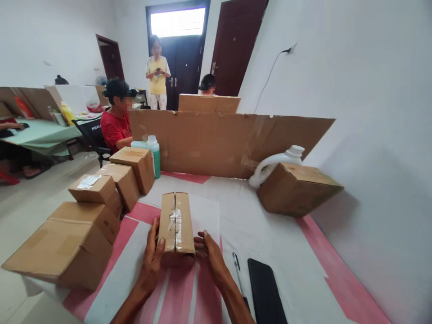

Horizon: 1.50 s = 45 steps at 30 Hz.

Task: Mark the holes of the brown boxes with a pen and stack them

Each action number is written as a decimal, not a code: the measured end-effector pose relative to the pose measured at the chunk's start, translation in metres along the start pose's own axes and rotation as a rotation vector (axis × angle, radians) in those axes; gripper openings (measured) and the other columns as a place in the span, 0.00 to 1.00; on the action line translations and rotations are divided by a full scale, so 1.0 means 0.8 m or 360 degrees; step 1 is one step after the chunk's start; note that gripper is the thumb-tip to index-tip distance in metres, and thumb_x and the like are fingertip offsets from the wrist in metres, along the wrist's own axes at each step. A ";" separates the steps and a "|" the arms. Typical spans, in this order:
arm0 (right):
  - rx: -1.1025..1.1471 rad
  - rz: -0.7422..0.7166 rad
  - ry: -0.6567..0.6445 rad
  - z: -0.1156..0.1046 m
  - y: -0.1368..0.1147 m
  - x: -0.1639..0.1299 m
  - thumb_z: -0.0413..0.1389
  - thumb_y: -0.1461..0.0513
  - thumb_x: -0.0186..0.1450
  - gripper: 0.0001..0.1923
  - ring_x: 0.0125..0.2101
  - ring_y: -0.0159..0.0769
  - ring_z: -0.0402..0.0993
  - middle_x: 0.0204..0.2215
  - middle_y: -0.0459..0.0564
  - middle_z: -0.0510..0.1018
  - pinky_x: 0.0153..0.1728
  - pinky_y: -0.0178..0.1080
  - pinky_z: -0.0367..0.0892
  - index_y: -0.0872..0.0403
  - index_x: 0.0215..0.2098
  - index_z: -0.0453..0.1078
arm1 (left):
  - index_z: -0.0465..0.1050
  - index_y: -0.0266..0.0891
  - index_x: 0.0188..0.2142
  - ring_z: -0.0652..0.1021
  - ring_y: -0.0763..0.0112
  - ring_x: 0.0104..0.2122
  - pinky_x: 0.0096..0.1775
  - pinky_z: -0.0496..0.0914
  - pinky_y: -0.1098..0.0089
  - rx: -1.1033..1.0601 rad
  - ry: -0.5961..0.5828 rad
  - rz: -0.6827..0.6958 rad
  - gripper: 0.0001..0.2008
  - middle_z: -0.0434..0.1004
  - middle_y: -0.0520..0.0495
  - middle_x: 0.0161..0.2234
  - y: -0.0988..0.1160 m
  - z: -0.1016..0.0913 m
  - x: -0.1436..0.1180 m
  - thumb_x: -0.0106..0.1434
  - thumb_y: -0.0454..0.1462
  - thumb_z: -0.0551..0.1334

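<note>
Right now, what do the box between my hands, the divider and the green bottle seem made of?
Box: matte brown cardboard, judging by its folded flaps; the shiny tape along its seam is probably plastic.
Divider: also matte cardboard, by its brown, creased face.
Green bottle: probably smooth plastic, by its molded-looking shape; whether the green is wall or liquid, I can't tell.

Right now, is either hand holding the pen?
No, the pen lies on the tablecloth; left hand and right hand flank the taped box.
</note>
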State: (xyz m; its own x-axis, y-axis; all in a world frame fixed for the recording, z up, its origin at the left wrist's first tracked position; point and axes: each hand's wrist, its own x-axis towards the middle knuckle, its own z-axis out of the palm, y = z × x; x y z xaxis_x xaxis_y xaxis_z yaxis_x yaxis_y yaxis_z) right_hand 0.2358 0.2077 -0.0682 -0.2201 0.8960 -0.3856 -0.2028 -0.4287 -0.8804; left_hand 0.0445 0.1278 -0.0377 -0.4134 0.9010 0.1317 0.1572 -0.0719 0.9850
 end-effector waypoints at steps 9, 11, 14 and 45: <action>-0.0346 -0.0402 -0.0211 0.019 0.020 -0.074 0.56 0.38 0.67 0.40 0.71 0.45 0.55 0.71 0.53 0.64 0.70 0.46 0.51 0.48 0.69 0.63 | 0.50 0.46 0.74 0.58 0.48 0.72 0.70 0.53 0.46 0.0256 -0.0175 0.0152 0.37 0.58 0.38 0.72 -0.008 -0.014 -0.057 0.72 0.54 0.56; -0.0475 -0.0456 -0.0197 0.019 0.002 -0.092 0.54 0.39 0.69 0.35 0.67 0.47 0.63 0.66 0.55 0.71 0.65 0.46 0.60 0.50 0.65 0.68 | 0.50 0.48 0.74 0.57 0.48 0.72 0.69 0.55 0.44 0.0385 -0.0214 0.0314 0.35 0.56 0.39 0.72 0.007 -0.020 -0.061 0.72 0.52 0.56; -0.0664 -0.0597 -0.0173 0.016 -0.037 -0.117 0.50 0.42 0.73 0.26 0.51 0.45 0.76 0.51 0.54 0.80 0.49 0.42 0.70 0.52 0.54 0.74 | 0.48 0.49 0.74 0.59 0.46 0.70 0.66 0.59 0.41 0.0525 -0.0321 0.0537 0.34 0.55 0.38 0.71 0.037 -0.027 -0.051 0.73 0.48 0.55; -0.0941 -0.1065 0.0440 0.028 -0.113 -0.135 0.50 0.56 0.74 0.16 0.41 0.40 0.78 0.46 0.54 0.81 0.41 0.39 0.73 0.53 0.51 0.76 | 0.77 0.41 0.44 0.76 0.59 0.43 0.48 0.72 0.59 0.0909 -0.0654 0.0913 0.08 0.79 0.45 0.41 0.167 0.044 0.037 0.66 0.38 0.63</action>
State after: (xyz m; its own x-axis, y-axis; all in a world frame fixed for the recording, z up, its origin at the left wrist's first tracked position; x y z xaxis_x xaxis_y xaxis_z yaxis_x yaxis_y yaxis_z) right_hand 0.2568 0.1471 0.0592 0.0174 0.9635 0.2671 0.3299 0.2466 -0.9112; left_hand 0.0845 0.1600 0.0940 0.2009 0.8818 0.4267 0.7065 -0.4321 0.5605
